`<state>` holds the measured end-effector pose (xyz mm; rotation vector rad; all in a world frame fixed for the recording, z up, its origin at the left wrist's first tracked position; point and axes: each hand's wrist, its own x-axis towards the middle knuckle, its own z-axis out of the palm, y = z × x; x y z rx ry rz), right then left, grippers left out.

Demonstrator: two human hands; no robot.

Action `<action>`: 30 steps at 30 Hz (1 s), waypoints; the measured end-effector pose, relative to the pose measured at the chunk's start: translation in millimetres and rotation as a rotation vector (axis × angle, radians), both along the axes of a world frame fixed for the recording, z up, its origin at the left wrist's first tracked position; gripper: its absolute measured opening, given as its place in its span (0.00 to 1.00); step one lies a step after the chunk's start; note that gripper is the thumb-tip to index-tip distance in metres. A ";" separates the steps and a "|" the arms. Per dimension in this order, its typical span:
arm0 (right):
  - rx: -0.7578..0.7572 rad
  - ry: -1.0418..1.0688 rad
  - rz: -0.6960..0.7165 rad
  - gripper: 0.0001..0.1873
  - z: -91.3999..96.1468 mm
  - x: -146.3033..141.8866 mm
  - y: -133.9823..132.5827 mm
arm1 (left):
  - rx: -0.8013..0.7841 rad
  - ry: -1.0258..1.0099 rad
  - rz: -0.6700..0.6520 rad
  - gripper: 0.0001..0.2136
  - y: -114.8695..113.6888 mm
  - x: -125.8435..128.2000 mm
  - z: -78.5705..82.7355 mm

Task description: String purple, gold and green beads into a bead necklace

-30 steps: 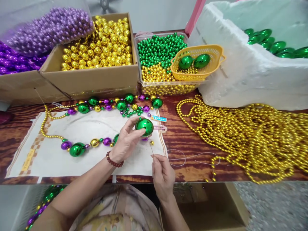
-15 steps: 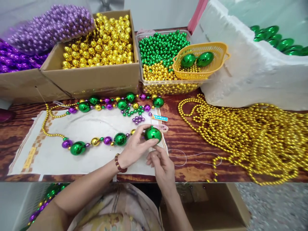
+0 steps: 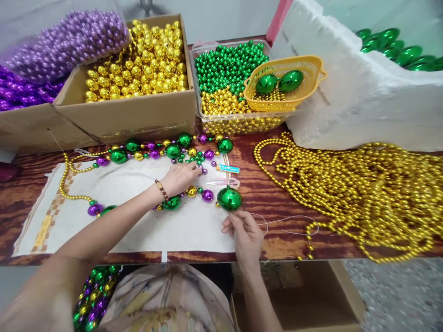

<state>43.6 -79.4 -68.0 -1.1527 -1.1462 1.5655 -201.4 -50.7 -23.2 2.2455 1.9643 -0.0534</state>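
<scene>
My left hand [image 3: 182, 179] reaches over the white cloth, fingertips together and down among the small purple beads [image 3: 204, 171]; whatever they pinch is hidden. Beside those lies a little group of small green beads [image 3: 197, 157]. My right hand [image 3: 248, 233] is closed at the lower end of a large green bead [image 3: 229, 199], which stands over its fingertips with a small green bead on top. A thin clear thread [image 3: 294, 217] loops out to the right of that hand. Partly under my left forearm runs a strand with gold, green and purple beads [image 3: 207, 195].
Behind the cloth [image 3: 114, 235] stand a cardboard box of gold beads [image 3: 138, 110], a clear bin of green and gold beads [image 3: 230, 69] and a yellow basket [image 3: 304, 94]. Gold bead chains [image 3: 346, 193] heap at right. A pink thread snipper [image 3: 228, 182] and blue-labelled item [image 3: 228, 168] lie near my hands.
My left hand has let go of the large green bead and moved left and away from me to the small purple beads. My right hand has shifted slightly right, with the green bead.
</scene>
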 end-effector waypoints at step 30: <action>0.357 -0.238 0.187 0.07 13.6 25.3 -8.6 | -0.195 -2.259 0.545 0.08 -20.6 32.4 22.5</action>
